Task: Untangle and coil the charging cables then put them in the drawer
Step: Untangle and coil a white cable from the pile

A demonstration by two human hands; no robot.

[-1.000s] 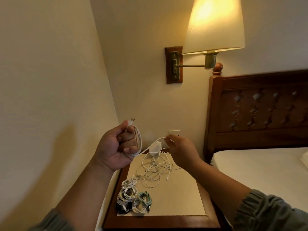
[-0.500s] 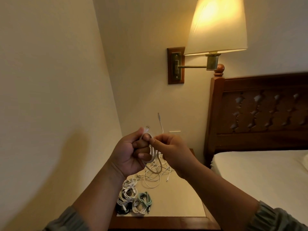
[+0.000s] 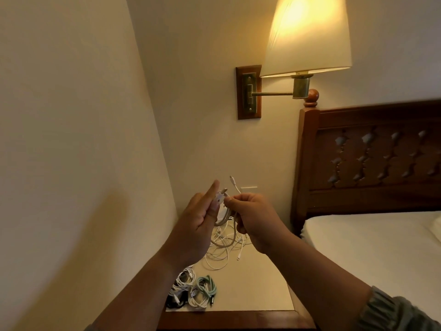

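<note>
Above the nightstand (image 3: 253, 299) my two hands hold one white charging cable (image 3: 228, 231) wound into a loop. My left hand (image 3: 198, 225) has its fingers stretched upward with the loop pressed against them. My right hand (image 3: 253, 218) pinches the cable near its top, and one plug end (image 3: 232, 181) sticks up above it. Under the hands lies a loose tangle of thin white cables (image 3: 222, 252). Several coiled cables (image 3: 191, 290), white, green and black, sit at the nightstand's front left corner. No drawer shows.
A lit wall lamp (image 3: 307, 37) on a brass arm hangs above the nightstand. A dark wooden headboard (image 3: 372, 158) and a white-sheeted bed (image 3: 372, 247) are on the right. A wall closes in on the left.
My hands came together from apart. The cable went from stretched between them to a loop held by both, and my left fingers opened out from a fist.
</note>
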